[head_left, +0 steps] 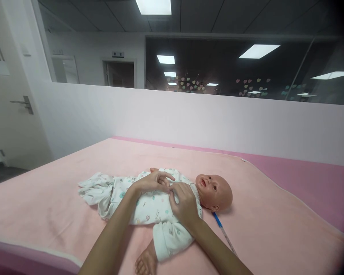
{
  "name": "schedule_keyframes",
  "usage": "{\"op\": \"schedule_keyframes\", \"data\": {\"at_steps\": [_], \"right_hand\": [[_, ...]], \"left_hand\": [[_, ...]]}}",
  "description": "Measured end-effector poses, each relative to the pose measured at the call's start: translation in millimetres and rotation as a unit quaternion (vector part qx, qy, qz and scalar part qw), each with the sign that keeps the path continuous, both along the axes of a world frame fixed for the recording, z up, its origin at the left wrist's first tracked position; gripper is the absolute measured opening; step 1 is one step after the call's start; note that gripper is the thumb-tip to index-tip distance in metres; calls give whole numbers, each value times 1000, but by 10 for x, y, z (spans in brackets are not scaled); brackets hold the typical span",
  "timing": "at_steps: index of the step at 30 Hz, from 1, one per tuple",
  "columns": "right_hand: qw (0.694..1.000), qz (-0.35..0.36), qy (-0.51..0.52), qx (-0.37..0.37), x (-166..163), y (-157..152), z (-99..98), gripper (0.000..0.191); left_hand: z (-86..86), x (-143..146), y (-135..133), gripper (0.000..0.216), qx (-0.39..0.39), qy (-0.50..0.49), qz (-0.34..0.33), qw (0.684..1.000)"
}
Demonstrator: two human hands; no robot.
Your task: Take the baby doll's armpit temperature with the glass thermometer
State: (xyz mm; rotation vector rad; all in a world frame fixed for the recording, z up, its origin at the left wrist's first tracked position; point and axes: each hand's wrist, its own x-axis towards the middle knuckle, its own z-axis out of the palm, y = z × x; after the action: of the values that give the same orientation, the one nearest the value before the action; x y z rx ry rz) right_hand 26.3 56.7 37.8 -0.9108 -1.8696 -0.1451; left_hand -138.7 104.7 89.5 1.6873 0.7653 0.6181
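Looking down through the head camera, I see a bald, flesh-toned plastic baby doll [172, 198] lying on its back across the middle of the pale pink blanket [46, 214], head to the right, legs to the left. It wears a white romper printed with small pastel shapes [149, 212].

Left hand [153, 182] rests on the doll's chest, fingers loosely curled and bunched at the front of the romper, fingertips pressing into the cloth near the collar. Right hand [185, 204] sits just beside it, touching it at the fingertips, palm down over the doll's upper chest, fingers bent and pinching the fabric near the neckline. Whether either hand truly has a fold of cloth clamped, I cannot tell from this angle.

One sleeved doll arm sticks out toward the near edge, its bare little hand [145, 262] at the bottom of the view. A thin blue-tipped stick [222, 229] lies on the blanket just near of the doll's head, beside my right forearm. A darker pink sheet [304, 179] shows beyond the blanket on the far right.
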Motion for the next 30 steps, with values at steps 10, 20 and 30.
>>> {"op": "schedule_keyframes", "data": {"at_steps": [10, 20, 30], "right_hand": [[1000, -5, -3, -24, 11, -23, 45, 18], [1000, 5, 6, -18, 22, 2, 32, 14], [1000, 5, 21, 16, 12, -7, 28, 12]], "left_hand": [[24, -10, -17, 38, -17, -16, -8, 1000], [-15, 3, 8, 25, -10, -21, 27, 999], [34, 14, -33, 26, -9, -35, 1, 999]]}}
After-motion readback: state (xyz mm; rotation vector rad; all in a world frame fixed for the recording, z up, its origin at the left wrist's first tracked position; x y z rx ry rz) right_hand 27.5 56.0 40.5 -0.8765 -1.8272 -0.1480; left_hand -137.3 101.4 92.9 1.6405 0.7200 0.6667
